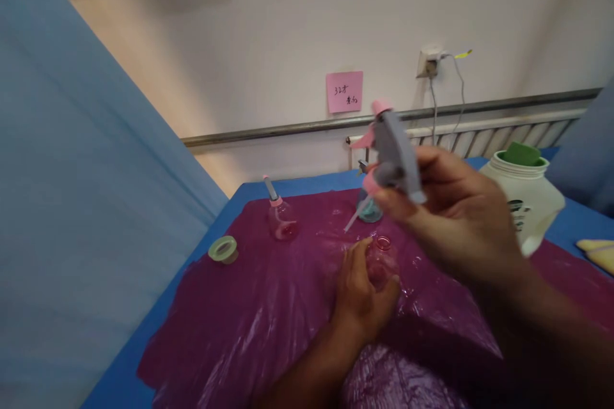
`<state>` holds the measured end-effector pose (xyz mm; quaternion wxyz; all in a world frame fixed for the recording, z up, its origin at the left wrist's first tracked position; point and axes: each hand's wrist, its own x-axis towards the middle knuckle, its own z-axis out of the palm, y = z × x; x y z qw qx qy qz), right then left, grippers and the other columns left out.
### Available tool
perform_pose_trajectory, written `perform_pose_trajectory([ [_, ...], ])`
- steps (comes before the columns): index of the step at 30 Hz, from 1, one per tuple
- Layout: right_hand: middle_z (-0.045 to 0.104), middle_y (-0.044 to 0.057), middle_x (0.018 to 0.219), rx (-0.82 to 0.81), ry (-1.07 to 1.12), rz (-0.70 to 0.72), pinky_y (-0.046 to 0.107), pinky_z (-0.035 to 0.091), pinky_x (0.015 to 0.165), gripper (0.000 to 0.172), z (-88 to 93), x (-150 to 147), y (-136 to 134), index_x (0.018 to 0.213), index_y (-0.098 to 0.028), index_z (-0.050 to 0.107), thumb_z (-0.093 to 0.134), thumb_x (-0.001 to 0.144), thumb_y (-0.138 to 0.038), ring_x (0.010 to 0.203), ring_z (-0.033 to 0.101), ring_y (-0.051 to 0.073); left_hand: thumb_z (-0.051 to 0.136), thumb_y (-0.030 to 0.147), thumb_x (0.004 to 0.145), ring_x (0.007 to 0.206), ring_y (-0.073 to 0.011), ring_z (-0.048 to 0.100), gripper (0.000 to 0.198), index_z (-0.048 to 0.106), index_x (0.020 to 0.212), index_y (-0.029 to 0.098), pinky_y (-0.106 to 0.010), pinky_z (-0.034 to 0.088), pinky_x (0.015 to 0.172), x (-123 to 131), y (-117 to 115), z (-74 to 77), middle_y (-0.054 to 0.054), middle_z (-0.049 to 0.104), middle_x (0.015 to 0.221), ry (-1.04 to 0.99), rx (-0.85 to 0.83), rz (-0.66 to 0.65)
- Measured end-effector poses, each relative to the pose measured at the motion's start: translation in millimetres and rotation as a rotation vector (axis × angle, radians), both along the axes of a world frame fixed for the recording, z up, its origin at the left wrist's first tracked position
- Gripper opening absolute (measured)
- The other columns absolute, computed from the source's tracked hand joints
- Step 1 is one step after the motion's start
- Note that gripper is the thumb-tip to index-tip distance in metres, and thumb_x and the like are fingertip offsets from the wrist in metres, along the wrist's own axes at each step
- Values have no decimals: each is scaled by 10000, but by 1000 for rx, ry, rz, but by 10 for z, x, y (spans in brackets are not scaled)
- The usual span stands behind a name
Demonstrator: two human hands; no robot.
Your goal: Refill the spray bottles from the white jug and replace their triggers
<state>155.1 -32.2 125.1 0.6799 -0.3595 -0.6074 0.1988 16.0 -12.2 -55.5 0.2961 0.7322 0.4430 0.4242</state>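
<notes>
My left hand (pixel 361 291) is wrapped round a small clear pink bottle (pixel 382 255) that stands open-necked on the purple plastic sheet (pixel 249 313). My right hand (pixel 451 214) is raised above it and grips a grey and pink trigger spray head (pixel 393 153), whose thin dip tube (pixel 355 216) points down and to the left, short of the bottle's neck. A second pink bottle (pixel 282 217) with a grey and pink nozzle stands further left. A bluish bottle (pixel 369 211) sits behind the spray head, partly hidden.
A white jug (pixel 525 201) with a green insert in its open mouth stands at the right on the blue table cover (pixel 570 220). A pale green ring-shaped cap (pixel 223 248) lies at the left edge. Blue cloth hangs at the left. A pink note and a wall socket are behind.
</notes>
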Motion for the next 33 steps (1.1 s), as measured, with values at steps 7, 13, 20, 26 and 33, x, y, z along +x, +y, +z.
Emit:
perform_pose_trajectory([
  [7, 845, 15, 1126, -47, 18, -125, 330, 721, 865, 261, -89, 366, -124, 1196, -323, 832, 930, 955, -304, 968, 816, 193, 821, 273, 920, 1440, -324, 658, 702, 559, 1570, 294, -561, 526, 1257, -71, -22, 54, -86, 688, 1542, 31, -11, -53],
  [13, 846, 54, 1201, -215, -201, 35, 389, 702, 978, 335, -434, 495, -47, 1337, -300, 804, 862, 1023, -401, 1056, 817, 232, 848, 309, 929, 1471, -352, 643, 735, 535, 1593, 280, -595, 518, 1265, -55, -30, 56, -118, 670, 1581, 31, -4, -43],
  [20, 843, 72, 1240, -393, -195, 130, 493, 646, 1098, 350, -1013, 568, 140, 1291, -282, 811, 812, 1035, -519, 1199, 787, 297, 823, 228, 902, 1405, -330, 683, 696, 573, 1548, 302, -554, 559, 1213, 5, -26, 88, -88, 707, 1511, 11, -13, -21],
  [26, 827, 78, 1377, -455, -135, 173, 454, 615, 1154, 412, -1267, 582, 137, 1392, -286, 791, 771, 1063, -534, 1261, 781, 288, 805, 197, 899, 1422, -331, 684, 701, 578, 1553, 308, -560, 560, 1223, 26, -30, 98, -87, 716, 1519, -6, 15, -20],
  [33, 805, 77, 1416, -455, -193, 178, 511, 587, 1201, 421, -1291, 592, 96, 1465, -307, 755, 727, 1097, -509, 1319, 749, 311, 786, 159, 887, 1461, -320, 666, 743, 566, 1579, 313, -560, 547, 1266, 24, -36, 112, -86, 698, 1553, -20, 26, -40],
])
